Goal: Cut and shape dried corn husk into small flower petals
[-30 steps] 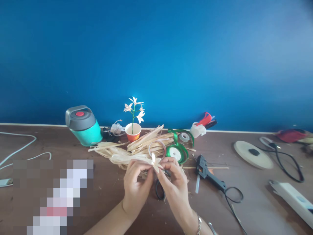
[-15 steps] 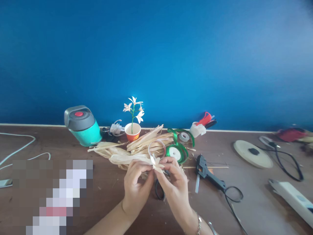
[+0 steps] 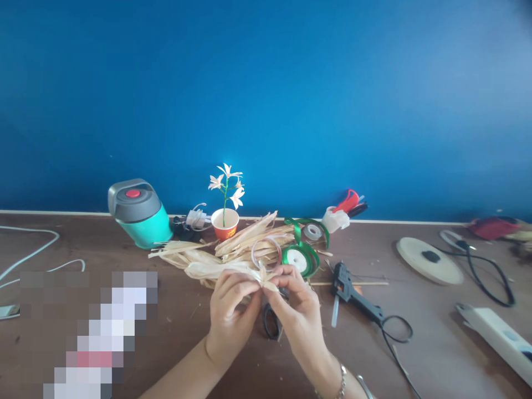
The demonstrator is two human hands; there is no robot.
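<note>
A small cream flower (image 3: 266,280) with pointed petals, which looks made of dried husk, is held between my two hands above the table. My left hand (image 3: 233,310) pinches it from the left with thumb and fingers. From the other side my right hand (image 3: 297,310) grips it with thumb and fingertips, a bracelet on that wrist. Just beyond my fingers lies a heap of pale dried husk strips (image 3: 203,269). Under the hands a black-handled pair of scissors (image 3: 271,324) is partly hidden. Behind stands a paper cup (image 3: 225,226) bearing a green stem with similar white flowers (image 3: 225,183).
To the right lie a green ribbon spool (image 3: 303,260), a glue gun (image 3: 349,293) with its cord, a round cream lid (image 3: 428,260) and a power strip (image 3: 499,338). A turquoise flask (image 3: 143,216) stands left. White cables (image 3: 45,233) cross the left side; a blurred patch covers the lower left.
The flower has turned slightly between my fingertips, so its petals show at another angle. Both hands keep nearly the same place.
</note>
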